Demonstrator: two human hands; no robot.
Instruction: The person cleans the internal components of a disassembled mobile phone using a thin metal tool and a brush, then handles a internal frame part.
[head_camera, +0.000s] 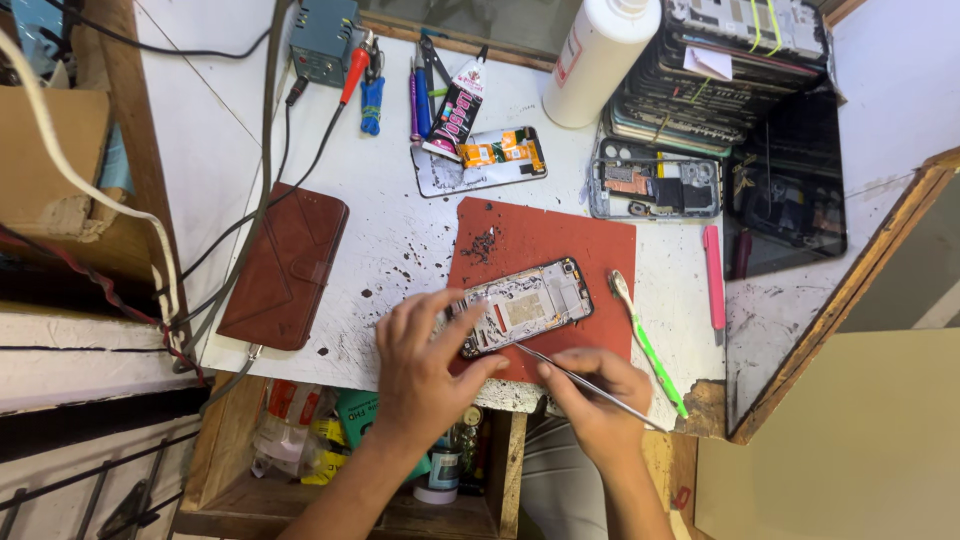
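Note:
An opened phone frame (530, 302) with its inner parts showing lies on a red work mat (560, 245) near the table's front edge. My left hand (425, 365) grips the frame's near left end, fingers on its edge. My right hand (590, 400) pinches thin metal tweezers (560, 365); their tip touches the frame's lower edge near the middle. Dark scraps lie on the mat's far left corner.
A brown wallet phone case (285, 265) lies left of the mat. Beside the mat lie a green toothbrush (648, 345) and a pink pen (713, 275). Farther back are another opened phone (655, 185), a phone back panel (480, 160), a glue tube (455, 110), a white bottle (600, 55) and stacked phone parts (730, 70).

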